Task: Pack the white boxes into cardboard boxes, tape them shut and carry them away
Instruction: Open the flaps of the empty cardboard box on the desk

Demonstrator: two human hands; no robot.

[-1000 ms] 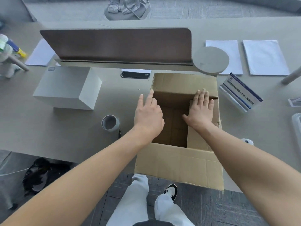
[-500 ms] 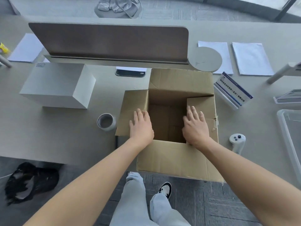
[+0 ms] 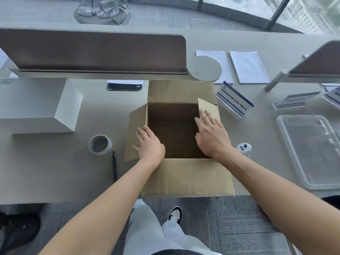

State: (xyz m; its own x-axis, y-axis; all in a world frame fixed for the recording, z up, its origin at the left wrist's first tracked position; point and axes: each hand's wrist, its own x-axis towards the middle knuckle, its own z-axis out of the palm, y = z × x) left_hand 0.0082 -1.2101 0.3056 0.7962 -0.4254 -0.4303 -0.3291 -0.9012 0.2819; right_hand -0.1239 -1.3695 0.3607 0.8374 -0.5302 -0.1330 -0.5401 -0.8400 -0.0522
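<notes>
Flaps first — left hand (image 3: 150, 147) and right hand (image 3: 211, 137), both flat with open grip, press 2 side flaps of empty cardboard box (image 3: 187, 179) outward; crease fully before loading white box (image 3: 39, 105).

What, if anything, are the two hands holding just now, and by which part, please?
Nothing is gripped. The left hand lies flat on the cardboard box's left flap; the right hand presses open-palmed against its right flap.
</notes>
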